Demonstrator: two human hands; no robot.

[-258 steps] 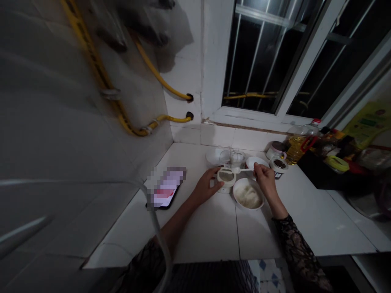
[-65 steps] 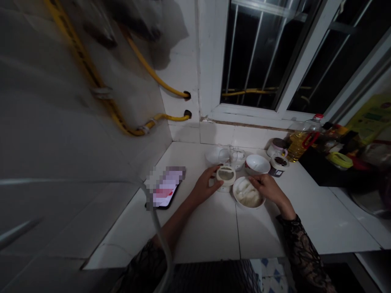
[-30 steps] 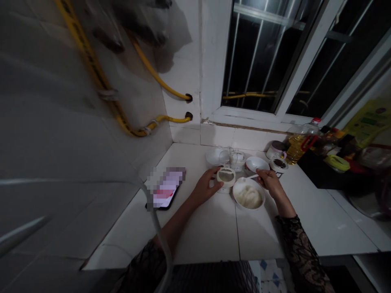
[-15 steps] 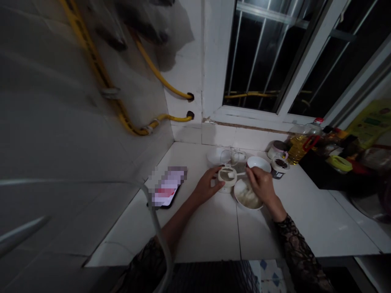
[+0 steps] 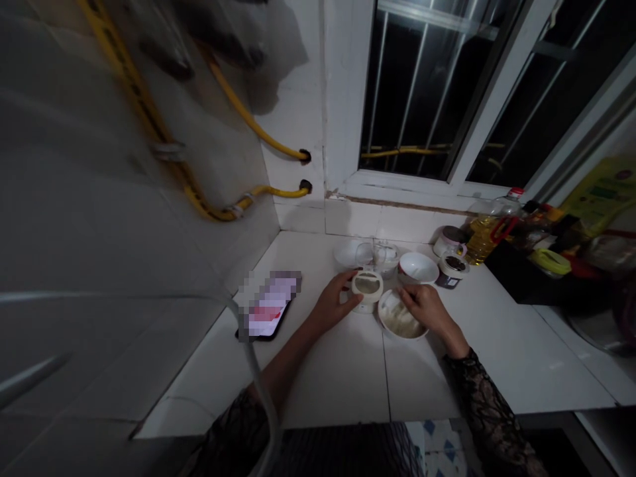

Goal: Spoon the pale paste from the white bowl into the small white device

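The left hand (image 5: 335, 306) was where it had been half a second earlier, its fingers curled around one side of the open jar (image 5: 366, 307) and its thumb at the front, grasping it. The jar stood upright on the counter (image 5: 338, 384), just left of the bowl (image 5: 400, 337), and had not shifted.

The right hand (image 5: 428, 310) had changed: in the earlier frame it held the spoon (image 5: 396, 306) out over the jar's mouth, and now it was back above the bowl. Its fingers and thumb pinched the spoon, which the hand mostly hid; only a blurred, pale part showed over the whitish contents.

Behind the bowl, the red bowl (image 5: 418, 267) stayed put, near the dark-topped jar (image 5: 453, 270). The phone (image 5: 272, 311) also lay unmoved, left of the left hand.
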